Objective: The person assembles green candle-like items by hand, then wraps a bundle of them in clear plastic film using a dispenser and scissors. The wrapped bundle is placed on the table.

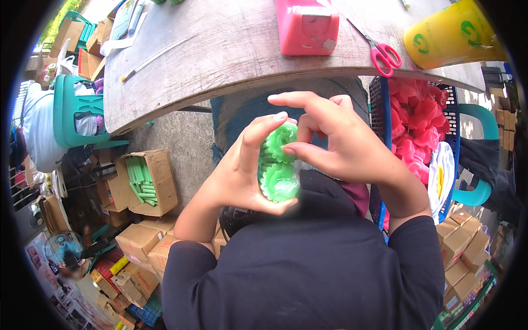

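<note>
My left hand (242,165) is wrapped round a pair of bright green pieces with scalloped rims (279,183), which look covered in clear, shiny plastic. Its thumb lies under the lower piece and its fingers reach over the upper one. From the right, my right hand (335,135) comes up to the upper piece, its thumb tip against or very near it. The index finger of that hand stretches out above, apart from the thumb, while other fingers curl. Both hands are above my lap, just in front of the table edge.
On the grey table (220,52) are a pink tape dispenser (294,41), pink-handled scissors (385,58), a yellow tub (445,38) and a thin stick (157,58). A blue basket (388,115) of red plastic pieces stands at right. A carton (165,179) holds green sticks at left.
</note>
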